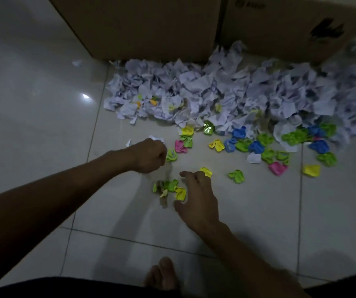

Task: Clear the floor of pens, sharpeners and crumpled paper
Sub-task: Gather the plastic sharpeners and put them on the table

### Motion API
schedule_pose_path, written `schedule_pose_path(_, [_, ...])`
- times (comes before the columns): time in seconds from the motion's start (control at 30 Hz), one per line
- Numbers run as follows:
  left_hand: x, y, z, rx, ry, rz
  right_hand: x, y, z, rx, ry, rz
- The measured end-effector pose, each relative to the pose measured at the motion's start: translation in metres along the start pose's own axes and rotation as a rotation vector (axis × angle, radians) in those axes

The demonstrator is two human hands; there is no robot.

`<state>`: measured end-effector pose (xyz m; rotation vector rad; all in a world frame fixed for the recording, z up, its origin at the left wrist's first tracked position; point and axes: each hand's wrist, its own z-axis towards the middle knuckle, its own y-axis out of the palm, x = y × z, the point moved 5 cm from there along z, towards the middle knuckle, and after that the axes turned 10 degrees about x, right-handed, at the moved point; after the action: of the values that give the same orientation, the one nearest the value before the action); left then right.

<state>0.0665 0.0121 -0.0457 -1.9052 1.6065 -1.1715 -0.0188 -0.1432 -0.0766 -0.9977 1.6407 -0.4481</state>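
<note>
Right hand (198, 201) spread above sharpeners (170, 188); left hand (149, 155) fisted.

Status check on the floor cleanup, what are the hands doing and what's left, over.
Left hand fisted, white paper poking out past it. Right hand open, reaching over the small green and yellow sharpeners. Crumpled paper pile uncleared against the cardboard boxes. Nothing blocking.

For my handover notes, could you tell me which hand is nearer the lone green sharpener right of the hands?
Right. The right hand lies just left of the green sharpener; the left hand is farther left, fisted.
</note>
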Motion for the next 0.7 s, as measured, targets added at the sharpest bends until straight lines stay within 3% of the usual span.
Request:
schedule_pose_path(0.1, [-0.001, 0.005, 0.012, 0.076, 0.004, -0.095, 0.002, 0.018, -0.002, 0.029, -0.149, -0.067])
schedule_pose_path(0.33, [0.004, 0.017, -0.006, 0.267, 0.036, -0.151, 0.008, 0.027, -0.005, 0.076, -0.099, 0.003])
schedule_pose_path(0.43, [0.001, 0.035, -0.007, 0.278, 0.07, -0.128, 0.011, 0.031, 0.0, 0.122, -0.112, 0.028])
schedule_pose_path(0.7, [0.015, 0.082, -0.018, 0.175, 0.342, 0.285, 0.033, -0.006, 0.0, 0.491, 0.073, 0.386])
